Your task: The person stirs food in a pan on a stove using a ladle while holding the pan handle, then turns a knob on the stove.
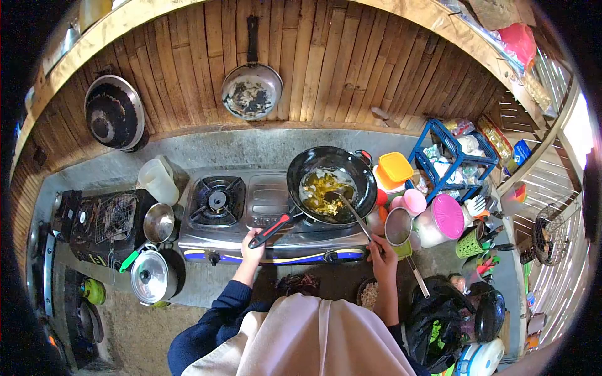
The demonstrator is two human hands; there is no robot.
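Note:
A black wok (305,164) sits on the right burner of a two-burner gas stove (266,241). Yellowish bits of food (321,195) in oil lie in its middle. My left hand (253,247) is closed round the wok's black and red handle (271,230). In my right hand (381,255) is the end of a metal spatula (354,214), whose dark head rests among the food. The fingers of that hand are wrapped round the shaft, close to a strainer (399,226) on the right.
The bare left burner (217,199) is beside the wok. Left of the stove stand a small saucepan (158,222) and a lidded pot (153,277). A blue rack (451,156), an orange container (395,168) and a pink-lidded tub (448,217) crowd the right side.

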